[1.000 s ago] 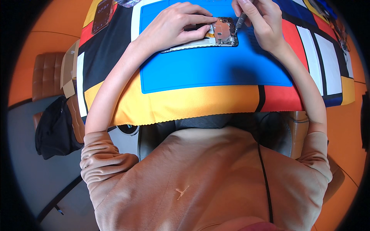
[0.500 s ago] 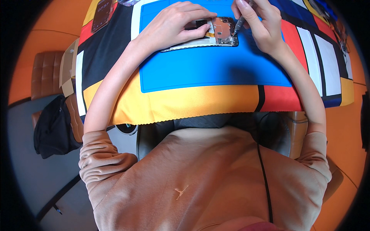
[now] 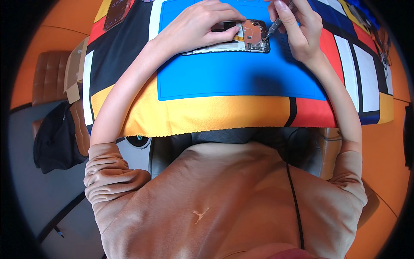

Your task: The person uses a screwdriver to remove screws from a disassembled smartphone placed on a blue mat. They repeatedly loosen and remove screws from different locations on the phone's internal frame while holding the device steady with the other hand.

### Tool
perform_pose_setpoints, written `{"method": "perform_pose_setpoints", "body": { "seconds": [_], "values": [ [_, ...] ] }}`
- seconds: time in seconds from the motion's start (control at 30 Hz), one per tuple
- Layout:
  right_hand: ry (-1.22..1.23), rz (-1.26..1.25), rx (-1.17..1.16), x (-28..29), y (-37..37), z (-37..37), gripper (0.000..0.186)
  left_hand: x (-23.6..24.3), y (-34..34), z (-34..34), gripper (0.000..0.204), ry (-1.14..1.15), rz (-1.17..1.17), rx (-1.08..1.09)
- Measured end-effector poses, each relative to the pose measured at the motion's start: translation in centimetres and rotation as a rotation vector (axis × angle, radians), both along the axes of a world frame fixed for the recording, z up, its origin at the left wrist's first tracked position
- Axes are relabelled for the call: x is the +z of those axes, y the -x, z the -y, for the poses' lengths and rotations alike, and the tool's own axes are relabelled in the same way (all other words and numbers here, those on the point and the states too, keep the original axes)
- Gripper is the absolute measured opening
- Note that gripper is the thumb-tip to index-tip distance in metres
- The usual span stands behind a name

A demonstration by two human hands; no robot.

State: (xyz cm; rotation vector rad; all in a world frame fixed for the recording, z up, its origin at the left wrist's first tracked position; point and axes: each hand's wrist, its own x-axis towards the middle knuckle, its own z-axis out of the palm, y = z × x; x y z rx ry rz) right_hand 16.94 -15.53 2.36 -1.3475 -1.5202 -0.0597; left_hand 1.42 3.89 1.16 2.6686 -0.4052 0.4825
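An opened smartphone [image 3: 255, 35] with its back cover off lies on a blue work mat [image 3: 224, 77], its copper-coloured shield and board edge showing at the right end. My left hand [image 3: 200, 26] rests over the phone's left part, thumb and fingers gripping it and hiding much of its inside. In my right hand [image 3: 305, 36] is a slim grey screwdriver [image 3: 274, 26], pinched between thumb and fingers and tilted. Its tip is at the phone's right edge; whether it sits in a screw is too small to tell.
Beneath the mat is a colour-blocked tablecloth [image 3: 207, 114]. Another smartphone [image 3: 117, 13] lies at the far left. Cables [image 3: 384, 49] lie at the far right edge. Left of the table are a cardboard box [image 3: 74, 71] and a chair with a black cloth item [image 3: 60, 138].
The whole view has shifted slightly. The screwdriver tip stays at the phone's right edge, and both hands keep their hold.
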Motion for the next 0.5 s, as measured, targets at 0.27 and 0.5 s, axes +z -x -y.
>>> {"method": "perform_pose_setpoints", "body": {
  "seconds": [0.27, 0.5],
  "values": [
    [0.003, 0.072, -0.001, 0.01, 0.13, -0.06, 0.014, 0.11, 0.08, 0.05, 0.033, -0.005, -0.017, 0.001],
    [-0.051, 0.08, -0.083, -0.32, 0.19, 0.13, 0.013, -0.03, -0.01, -0.06, 0.033, -0.006, -0.011, -0.019]
  ]
}}
